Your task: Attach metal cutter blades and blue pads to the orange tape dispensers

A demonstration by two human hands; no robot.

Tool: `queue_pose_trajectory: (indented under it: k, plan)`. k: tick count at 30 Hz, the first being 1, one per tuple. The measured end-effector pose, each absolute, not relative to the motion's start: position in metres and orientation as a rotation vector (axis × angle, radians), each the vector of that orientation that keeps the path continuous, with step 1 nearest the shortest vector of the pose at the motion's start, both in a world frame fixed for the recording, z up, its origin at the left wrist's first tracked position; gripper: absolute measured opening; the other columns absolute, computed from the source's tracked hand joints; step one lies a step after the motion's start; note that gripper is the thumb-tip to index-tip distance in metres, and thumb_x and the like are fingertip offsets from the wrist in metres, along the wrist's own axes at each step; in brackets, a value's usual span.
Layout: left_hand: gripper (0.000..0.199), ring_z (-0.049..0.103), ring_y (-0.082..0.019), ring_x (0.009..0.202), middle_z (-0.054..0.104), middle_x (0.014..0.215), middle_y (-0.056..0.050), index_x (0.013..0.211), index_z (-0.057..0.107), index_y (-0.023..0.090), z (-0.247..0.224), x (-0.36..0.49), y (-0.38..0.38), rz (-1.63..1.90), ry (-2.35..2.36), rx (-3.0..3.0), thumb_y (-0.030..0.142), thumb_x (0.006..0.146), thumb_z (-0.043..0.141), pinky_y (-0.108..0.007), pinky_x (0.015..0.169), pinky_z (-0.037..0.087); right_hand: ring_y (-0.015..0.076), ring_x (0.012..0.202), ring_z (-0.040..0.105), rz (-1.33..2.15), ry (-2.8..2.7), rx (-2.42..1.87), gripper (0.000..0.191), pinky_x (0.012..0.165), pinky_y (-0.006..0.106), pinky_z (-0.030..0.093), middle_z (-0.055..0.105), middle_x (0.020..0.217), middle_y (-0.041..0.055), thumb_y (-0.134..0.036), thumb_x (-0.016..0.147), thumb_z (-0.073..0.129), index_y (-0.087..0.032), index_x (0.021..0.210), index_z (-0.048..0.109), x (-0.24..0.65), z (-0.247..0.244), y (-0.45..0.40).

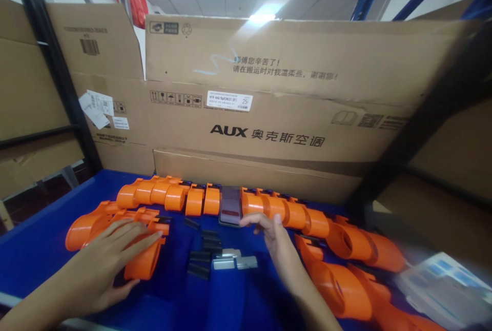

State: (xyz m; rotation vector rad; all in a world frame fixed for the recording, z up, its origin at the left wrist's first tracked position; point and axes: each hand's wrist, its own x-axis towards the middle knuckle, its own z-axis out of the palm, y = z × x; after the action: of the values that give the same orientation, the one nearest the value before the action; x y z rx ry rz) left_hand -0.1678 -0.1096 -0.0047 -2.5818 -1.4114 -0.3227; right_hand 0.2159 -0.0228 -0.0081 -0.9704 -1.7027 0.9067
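Observation:
My left hand (119, 251) is closed over an orange plastic ring-shaped part (144, 262), fingers across its top and thumb near its lower side. More orange parts (82, 231) lie beside that hand. My right hand (271, 233) is raised with its fingers apart and slightly bent, nothing visible in them. Its fingertips come close to a dark flat phone-like thing (230, 205) that stands among the orange parts; I cannot tell whether they touch. Between my hands lie several black strips (200, 256) and a few silver metal pieces (228, 260).
A row of orange parts (295, 214) runs along the back of the blue table surface (34, 241). Behind it stands a big cardboard sheet (269, 105). Further orange parts (346, 290) and a clear plastic box (446, 287) are at right. Dark posts (61, 75) frame the sides.

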Motion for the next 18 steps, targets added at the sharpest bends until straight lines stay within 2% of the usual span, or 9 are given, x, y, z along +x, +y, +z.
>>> queue_pose_trajectory:
  k: [4,8,10,15,18]
  plan:
    - [0.086,0.054,-0.034,0.136,0.057,0.152,-0.002,0.155,0.038,0.041,-0.005,-0.167,-0.110,-0.347,-1.434,-2.570,0.016,0.078,0.066,-0.054,0.114,0.040,0.0289,0.106,0.059,0.927,-1.694,-0.970,0.077,0.095,0.043,0.043,0.073,0.108,0.0059,-0.058,0.105,0.005,-0.028,0.103,0.076,0.216,-0.007,-0.025]
    - [0.091,0.046,-0.037,0.143,0.046,0.160,-0.005,0.159,0.030,0.038,-0.010,-0.180,-0.109,-0.321,-1.447,-2.593,0.027,0.079,0.072,-0.057,0.115,0.038,0.0293,0.105,0.059,0.923,-1.691,-0.975,0.077,0.096,0.044,0.043,0.073,0.106,0.0060,-0.059,0.104,0.005,-0.028,0.102,0.075,0.216,-0.006,-0.025]
    - [0.091,0.044,-0.038,0.144,0.046,0.160,-0.007,0.159,0.030,0.038,-0.012,-0.191,-0.108,-0.385,-1.468,-2.541,0.029,0.079,0.072,-0.060,0.117,0.036,0.0296,0.104,0.059,0.918,-1.689,-0.982,0.077,0.096,0.044,0.043,0.073,0.105,0.0062,-0.060,0.104,0.006,-0.028,0.101,0.075,0.216,-0.006,-0.025]
    - [0.087,0.055,-0.033,0.136,0.057,0.152,-0.005,0.157,0.035,0.038,-0.018,-0.203,-0.103,-0.421,-1.498,-2.534,0.016,0.079,0.065,-0.053,0.119,0.035,0.0295,0.102,0.060,0.919,-1.692,-0.984,0.076,0.094,0.044,0.045,0.073,0.103,0.0067,-0.059,0.104,0.006,-0.027,0.099,0.075,0.215,-0.005,-0.026]
    - [0.085,0.056,-0.032,0.135,0.058,0.151,-0.004,0.157,0.037,0.037,-0.017,-0.205,-0.100,-0.380,-1.496,-2.531,0.012,0.079,0.062,-0.051,0.118,0.038,0.0297,0.102,0.061,0.911,-1.689,-0.982,0.076,0.094,0.044,0.045,0.074,0.103,0.0068,-0.060,0.104,0.007,-0.027,0.100,0.076,0.216,-0.006,-0.025]
